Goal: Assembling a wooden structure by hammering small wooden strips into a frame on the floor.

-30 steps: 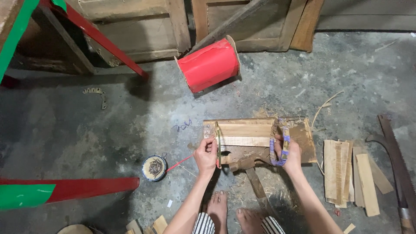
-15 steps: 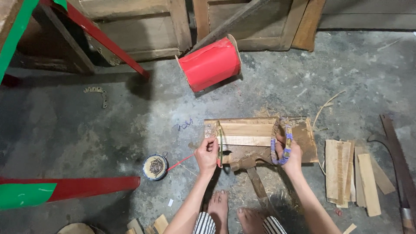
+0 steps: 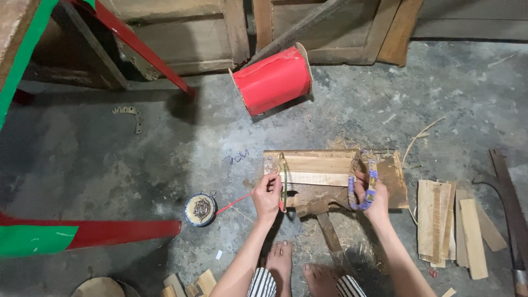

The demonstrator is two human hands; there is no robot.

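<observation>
Change: the right hand [image 3: 373,199] has been drawn slightly nearer and the blue and purple loop [image 3: 365,187] now hangs lower over the right part of the board than 0.5 s ago; the left hand [image 3: 268,193] is kept at the same spot.
Left hand: fingers are closed in a pinch on a thin strip [image 3: 282,179] that is bent over the left end of the wooden board [image 3: 322,170], apparently so that it is kept taut against the wood.
Right hand: fingers are curled round the loop, which is gripped at the right of the board, seemingly to steady that end.
Board: it lies flat on the concrete floor [image 3: 126,165], just beyond the 2 bare feet [image 3: 280,264], within easy reach of both hands.
Red string: 1 line [image 3: 234,204] runs from the left hand to the small round tin [image 3: 199,209] at the left, near enough to be drawn from.
Around: a red roll [image 3: 273,80] lies on its side further off; a stack of wood slats [image 3: 448,220] and a saw [image 3: 509,203] lie at the right.
Unclear: what the strip is made of cannot be told; the tin's contents are too small to make out; the saw's handle is cut off by the frame edge; the dark piece [image 3: 324,220] under the board is partly hidden.
</observation>
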